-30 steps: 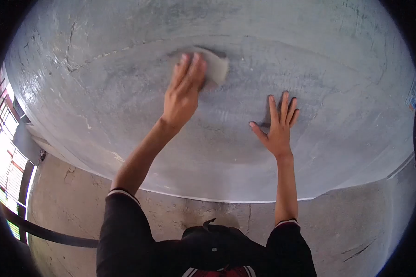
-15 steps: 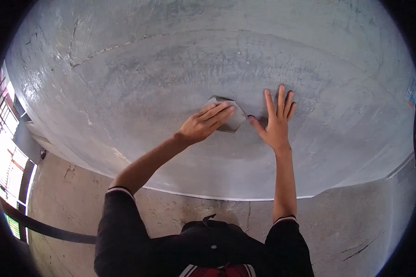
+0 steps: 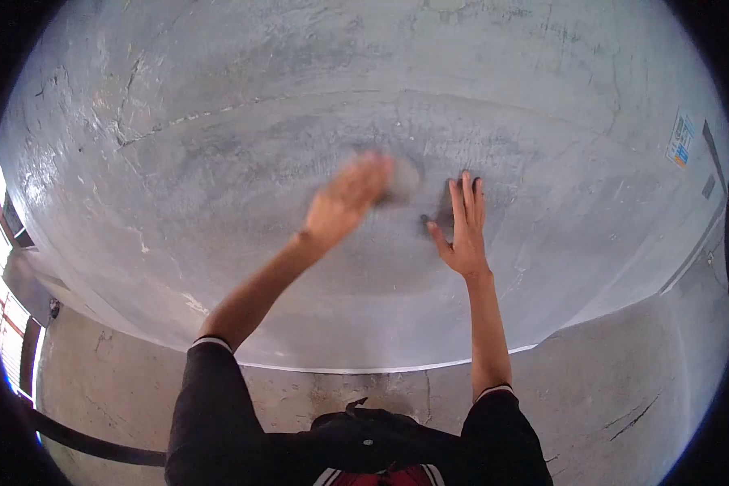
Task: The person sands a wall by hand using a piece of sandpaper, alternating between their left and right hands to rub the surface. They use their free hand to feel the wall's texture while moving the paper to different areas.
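Observation:
My left hand [image 3: 347,198] presses a grey sanding pad [image 3: 402,179] against the grey plastered wall [image 3: 219,162]; the hand and pad are blurred by motion. My right hand [image 3: 460,227] lies flat on the wall just to the right of the pad, fingers spread and pointing up, holding nothing. Both arms reach forward from dark short sleeves.
The wall shows cracks [image 3: 130,105] at the upper left and a small sticker [image 3: 680,139] at the far right. A concrete floor [image 3: 624,373] meets the wall's base below. A bright window with bars [image 3: 4,324] is at the far left.
My left hand swept the pad from high on the wall down toward my right hand, and now moves it up slightly. The right hand stayed planted; the view shifted a little.

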Demonstrator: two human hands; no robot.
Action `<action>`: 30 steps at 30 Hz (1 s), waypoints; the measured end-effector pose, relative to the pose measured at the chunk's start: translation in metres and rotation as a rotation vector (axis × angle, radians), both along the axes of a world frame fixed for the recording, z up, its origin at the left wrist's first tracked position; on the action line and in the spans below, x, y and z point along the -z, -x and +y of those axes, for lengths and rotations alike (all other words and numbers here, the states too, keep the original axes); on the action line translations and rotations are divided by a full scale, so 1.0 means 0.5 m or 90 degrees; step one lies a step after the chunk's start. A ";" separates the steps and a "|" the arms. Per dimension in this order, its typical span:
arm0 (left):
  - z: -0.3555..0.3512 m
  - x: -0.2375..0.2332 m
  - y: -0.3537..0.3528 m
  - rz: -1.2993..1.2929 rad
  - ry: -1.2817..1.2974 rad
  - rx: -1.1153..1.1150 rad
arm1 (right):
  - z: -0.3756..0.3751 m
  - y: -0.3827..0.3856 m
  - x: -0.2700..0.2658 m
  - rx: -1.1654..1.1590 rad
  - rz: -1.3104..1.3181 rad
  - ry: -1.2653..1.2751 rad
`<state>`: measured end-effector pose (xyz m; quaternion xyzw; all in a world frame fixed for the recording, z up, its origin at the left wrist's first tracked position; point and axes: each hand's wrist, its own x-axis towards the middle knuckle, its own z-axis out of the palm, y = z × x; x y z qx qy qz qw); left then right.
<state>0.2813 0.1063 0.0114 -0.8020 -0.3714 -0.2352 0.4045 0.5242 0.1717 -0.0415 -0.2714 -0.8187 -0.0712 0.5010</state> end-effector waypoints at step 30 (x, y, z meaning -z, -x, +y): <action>-0.015 0.055 0.017 0.167 -0.119 -0.098 | 0.021 0.021 0.014 0.029 0.052 0.006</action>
